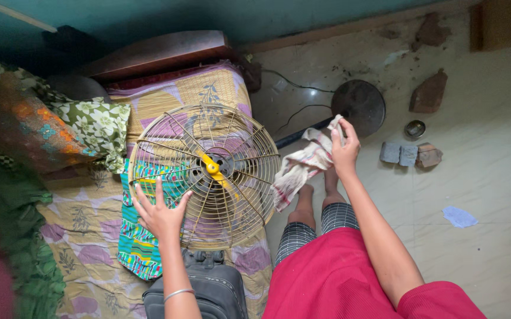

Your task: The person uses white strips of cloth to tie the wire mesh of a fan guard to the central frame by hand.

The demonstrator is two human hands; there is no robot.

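Fan grille steadied on the bed, cloth lifted beside it.

From the head view: the left hand point(160, 214) lies with fingers spread flat on the near-left rim of the round, dusty gold wire fan grille with a yellow hub point(205, 174), which rests on the patterned bedspread point(84, 236). The right hand point(345, 149) pinches a bunched, striped white rag point(299, 168) just right of the grille, above the tiled floor point(491, 177). It looks like wiping; the rag would need pressing onto the wires.
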